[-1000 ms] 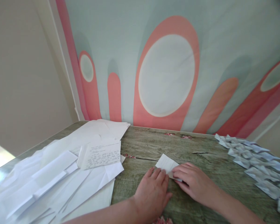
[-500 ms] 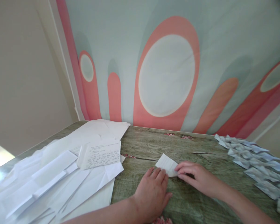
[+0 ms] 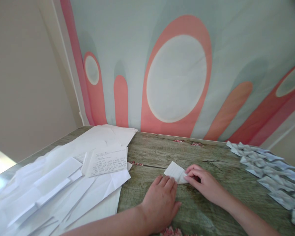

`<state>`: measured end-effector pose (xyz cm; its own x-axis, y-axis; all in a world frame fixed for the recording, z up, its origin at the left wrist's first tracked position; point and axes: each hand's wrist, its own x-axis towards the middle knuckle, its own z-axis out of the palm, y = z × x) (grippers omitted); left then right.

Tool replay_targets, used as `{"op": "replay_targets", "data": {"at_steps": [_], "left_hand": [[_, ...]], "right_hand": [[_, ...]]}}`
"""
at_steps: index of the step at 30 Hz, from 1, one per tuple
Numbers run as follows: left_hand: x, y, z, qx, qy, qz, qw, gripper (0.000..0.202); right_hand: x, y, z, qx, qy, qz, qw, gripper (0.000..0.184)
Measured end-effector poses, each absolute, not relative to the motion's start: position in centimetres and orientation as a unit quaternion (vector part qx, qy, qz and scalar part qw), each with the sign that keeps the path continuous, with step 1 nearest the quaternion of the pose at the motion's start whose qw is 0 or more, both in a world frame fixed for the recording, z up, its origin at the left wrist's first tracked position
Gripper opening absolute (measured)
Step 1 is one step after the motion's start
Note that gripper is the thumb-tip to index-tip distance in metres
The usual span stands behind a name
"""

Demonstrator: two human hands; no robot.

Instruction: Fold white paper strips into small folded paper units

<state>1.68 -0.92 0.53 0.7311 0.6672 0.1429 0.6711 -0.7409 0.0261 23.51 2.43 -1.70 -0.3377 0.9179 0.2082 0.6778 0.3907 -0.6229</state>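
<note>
Pressing the small white paper (image 3: 173,170) to the counter (image 3: 149,146) under the flat left hand (image 3: 159,205), pinching its right end with the right hand (image 3: 203,183). Might skew from a loose press, or crumple from too sharp a tug.

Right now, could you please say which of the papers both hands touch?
The small white paper: the left hand rests on it and the right hand pinches its edge, while the paper pile and folded pieces lie untouched.

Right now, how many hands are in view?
2. The left hand lies flat on the table, touching the near edge of the small paper; the right hand pinches the paper's right end.
</note>
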Motion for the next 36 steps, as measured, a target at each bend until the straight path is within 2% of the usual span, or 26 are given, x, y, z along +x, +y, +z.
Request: {"op": "replay_targets", "data": {"at_steps": [9, 20, 36], "left_hand": [[1.7, -1.0, 0.7, -0.927, -0.366, -0.082, -0.001, 0.051], [1.6, -1.1, 1.6, -0.927, -0.37, -0.053, -0.015, 0.049], [1.5, -0.8, 1.7, -0.929, -0.363, -0.062, -0.023, 0.053]], "right_hand": [[23.2, 2.5, -1.8, -0.527, -0.774, 0.214, 0.277, 0.029], [23.0, 2.9, -2.6, -0.562, -0.756, 0.2, 0.27, 0.022], [22.5, 2.9, -3.2, -0.586, -0.752, 0.135, 0.271, 0.022]]}}
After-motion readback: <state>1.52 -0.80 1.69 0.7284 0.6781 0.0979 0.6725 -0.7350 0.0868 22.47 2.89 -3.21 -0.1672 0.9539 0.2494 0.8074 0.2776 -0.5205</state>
